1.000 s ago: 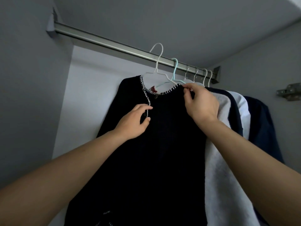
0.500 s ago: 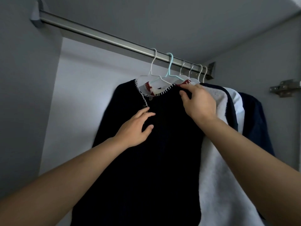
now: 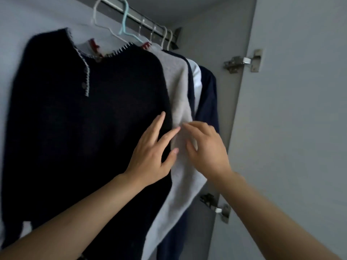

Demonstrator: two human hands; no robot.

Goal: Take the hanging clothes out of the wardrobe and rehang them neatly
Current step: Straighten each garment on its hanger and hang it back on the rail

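My left hand (image 3: 150, 156) lies flat in the middle of the frame, fingers (image 3: 159, 122) straight and spread, pressing the right edge of the black knitted cardigan with white stitched trim (image 3: 84, 119). It grips nothing; I judge it is there to hold the cardigan back so the next garment shows. My right hand (image 3: 208, 147), just right of centre, has loosely bent fingers touching the light grey fleecy sweatshirt (image 3: 176, 87) beside the cardigan. I cannot tell whether they pinch the cloth or only brush it.

The grey wardrobe (image 3: 216, 25) holds everything. Along the metal rail (image 3: 146, 17) at the top of the frame the clothes hang close together: the cardigan on a white wire hanger (image 3: 97, 14) at upper left, then a pale blue hanger (image 3: 124, 19), then the sweatshirt, then a dark navy edge, a white garment (image 3: 197, 77) and a navy shirt (image 3: 208, 94) toward the centre right. They overlap like pages, each hiding most of the one behind. The wardrobe door (image 3: 300, 109) stands open at the right, its metal hinge (image 3: 242, 61) showing. All the clothes are on the rail, so sorting seems to be in hand.
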